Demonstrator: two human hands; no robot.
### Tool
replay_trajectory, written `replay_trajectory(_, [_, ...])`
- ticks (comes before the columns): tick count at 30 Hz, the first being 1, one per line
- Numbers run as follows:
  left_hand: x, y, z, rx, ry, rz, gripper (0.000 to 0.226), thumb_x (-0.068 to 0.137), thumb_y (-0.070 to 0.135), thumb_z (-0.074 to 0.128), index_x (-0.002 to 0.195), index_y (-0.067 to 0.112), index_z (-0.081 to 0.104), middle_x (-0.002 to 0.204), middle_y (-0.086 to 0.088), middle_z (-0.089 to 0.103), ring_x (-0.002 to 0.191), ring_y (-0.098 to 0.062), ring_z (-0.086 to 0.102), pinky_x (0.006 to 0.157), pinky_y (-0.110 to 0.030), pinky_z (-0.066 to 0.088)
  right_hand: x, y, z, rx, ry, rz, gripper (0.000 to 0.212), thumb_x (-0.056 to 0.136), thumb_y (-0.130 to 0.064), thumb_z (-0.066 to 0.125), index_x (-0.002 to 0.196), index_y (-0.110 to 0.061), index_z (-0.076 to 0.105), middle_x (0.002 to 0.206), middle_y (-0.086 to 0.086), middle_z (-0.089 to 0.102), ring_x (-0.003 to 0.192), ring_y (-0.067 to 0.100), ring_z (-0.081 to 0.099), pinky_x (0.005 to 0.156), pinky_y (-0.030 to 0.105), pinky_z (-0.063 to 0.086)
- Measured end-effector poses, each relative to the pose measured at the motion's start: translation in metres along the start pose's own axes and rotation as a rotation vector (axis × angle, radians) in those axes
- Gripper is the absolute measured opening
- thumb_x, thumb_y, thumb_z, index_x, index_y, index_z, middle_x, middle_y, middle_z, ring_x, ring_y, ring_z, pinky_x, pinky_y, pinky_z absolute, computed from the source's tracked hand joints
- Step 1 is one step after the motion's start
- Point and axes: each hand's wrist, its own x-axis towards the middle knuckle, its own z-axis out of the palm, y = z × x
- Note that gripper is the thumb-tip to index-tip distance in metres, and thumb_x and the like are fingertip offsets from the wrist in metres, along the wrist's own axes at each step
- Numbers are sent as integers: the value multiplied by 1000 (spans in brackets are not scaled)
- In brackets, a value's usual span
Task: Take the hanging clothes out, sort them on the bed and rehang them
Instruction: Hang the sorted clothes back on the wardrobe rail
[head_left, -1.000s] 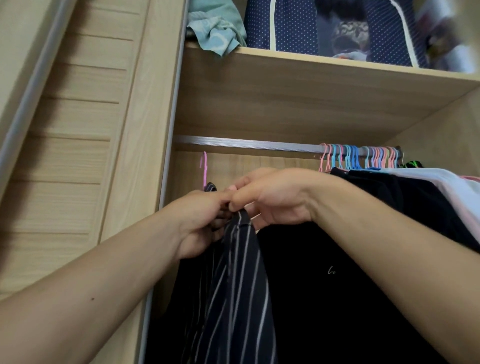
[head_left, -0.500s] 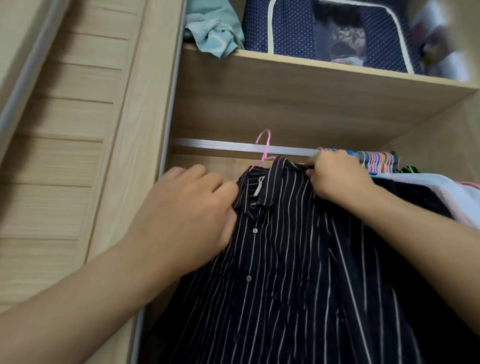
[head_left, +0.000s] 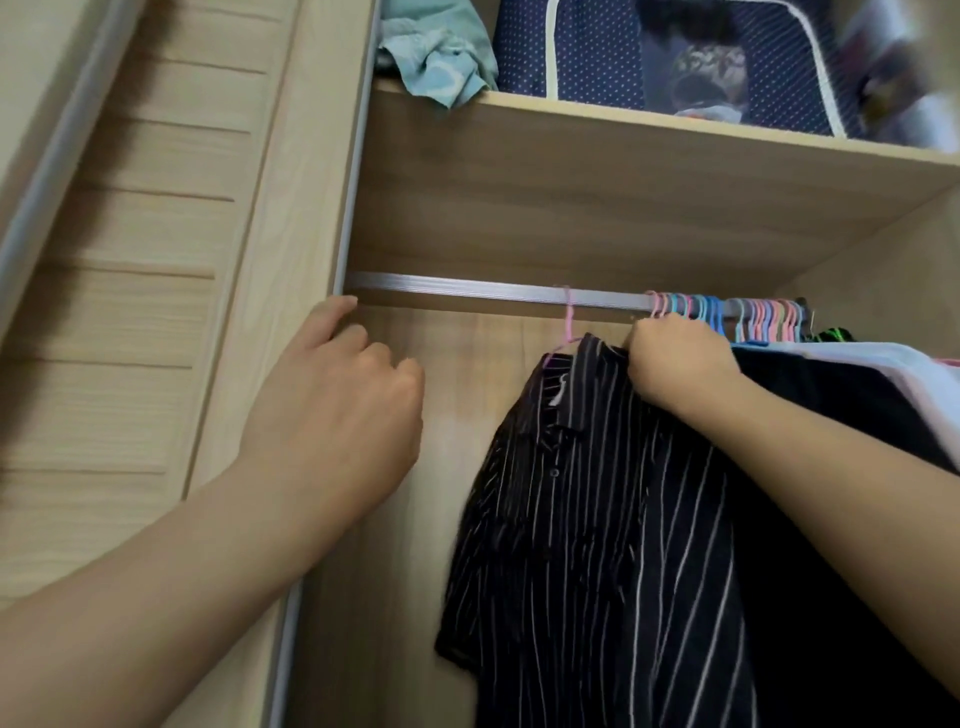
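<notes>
Striped shirt (head_left: 597, 519) gripped by right hand (head_left: 675, 364).

The wardrobe (head_left: 519, 218) is of light wood with a fine grain. Its shelf (head_left: 675, 130) runs across the top, and just below the shelf a metal rail (head_left: 467, 289) goes from the left wall to the right. Left of the rail stands a sliding door (head_left: 130, 312) with flat slats and a grey metal edge. On the shelf lie a crumpled teal cloth (head_left: 436, 57) and a dark blue dotted storage bag (head_left: 597, 52). The light is soft and even.
</notes>
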Motion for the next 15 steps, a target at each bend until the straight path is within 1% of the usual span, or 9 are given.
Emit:
replay_trajectory(3, [0, 0, -1, 42, -40, 2, 13, 70, 7, 65, 59, 10, 58, 53, -14, 56, 57, -31, 55, 109, -46, 34, 0, 28, -2, -18, -37, 134, 26, 92, -10, 48, 110, -3, 65, 108, 21, 64, 96, 39, 64, 72, 40, 47])
replay_trajectory(5, [0, 2, -3, 60, -65, 10, 12, 68, 5, 63, 58, 10, 58, 51, -14, 54, 57, -30, 54, 109, -46, 34, 0, 46, -3, -8, -66, 213, 24, 93, -8, 48, 109, -2, 64, 100, 18, 61, 90, 36, 61, 71, 38, 48])
replay_trajectory(7, [0, 3, -5, 73, -81, 18, 12, 65, 3, 61, 56, 9, 56, 49, -14, 53, 56, -30, 54, 108, -46, 34, -2, 54, -2, -14, -66, 229, 22, 92, -8, 48, 106, -3, 65, 90, 15, 57, 84, 34, 58, 68, 36, 47])
replay_trajectory(8, [0, 3, -6, 78, -92, 19, 12, 63, 2, 61, 56, 9, 56, 49, -14, 52, 56, -30, 53, 108, -46, 34, -4, 54, -1, -11, -66, 217, 23, 92, -8, 48, 107, -4, 65, 90, 14, 57, 85, 34, 59, 68, 36, 46])
replay_trajectory(10, [1, 3, -6, 84, -118, 20, 13, 62, 2, 63, 55, 9, 55, 48, -14, 51, 56, -31, 54, 108, -47, 35, -7, 52, 1, -12, -58, 181, 26, 91, -8, 48, 109, -5, 66, 100, 15, 63, 93, 36, 63, 68, 36, 45])
replay_trajectory(12, [1, 3, -6, 112, -151, 22, 13, 64, 7, 67, 56, 10, 57, 49, -13, 53, 59, -31, 55, 111, -48, 33, -12, 50, -1, -28, -50, 143, 27, 91, -8, 48, 111, -6, 66, 108, 16, 64, 97, 36, 64, 68, 36, 44])
replay_trajectory(15, [-2, 6, -10, 163, -274, 14, 13, 70, 27, 66, 65, 15, 64, 56, -9, 63, 66, -30, 62, 118, -49, 23, -17, 53, -9, -52, -35, 91, 31, 91, -13, 54, 120, -5, 62, 120, 17, 54, 107, 37, 58, 71, 39, 45])
